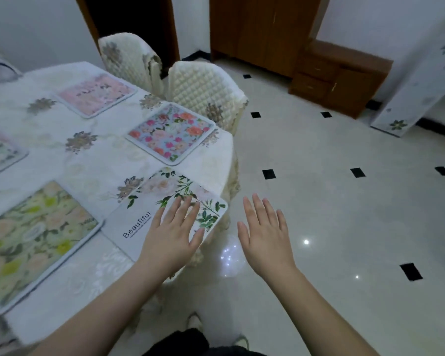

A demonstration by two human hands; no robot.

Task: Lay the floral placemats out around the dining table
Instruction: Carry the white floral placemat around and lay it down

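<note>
The left hand point(174, 236) lies flat, fingers straight and spread, over the near right part of the white placemat point(149, 214) printed with green leaves, pale blooms and the word "Beautiful"; whether the palm presses the mat or only hovers just above it I cannot tell; this mat sits at the table's near right corner, turned at an angle to the edge, with its rounded corner reaching the rim of the dining table point(108, 160), which is draped in a cream cloth with brown flower motifs; the right hand point(265, 236) is off the table at three o'clock of the left one, palm down, fingers straight and slightly apart, holding nothing, above the pale tiled floor point(344, 201) with its small black squares; at nine o'clock of the white mat, just beside it, lies the yellow-green placemat point(36, 237); at twelve o'clock lies the blue placemat point(171, 133) with red and pink roses; farther off at eleven o'clock lies the pink placemat point(95, 95); at the far left edge of the view a pale placemat point(0, 152) shows only in part; two quilted cream chairs point(203, 88) stand at the far side of the table by the blue and pink mats; a brown wooden cabinet point(337, 78) stands against the wall at one o'clock.
</note>
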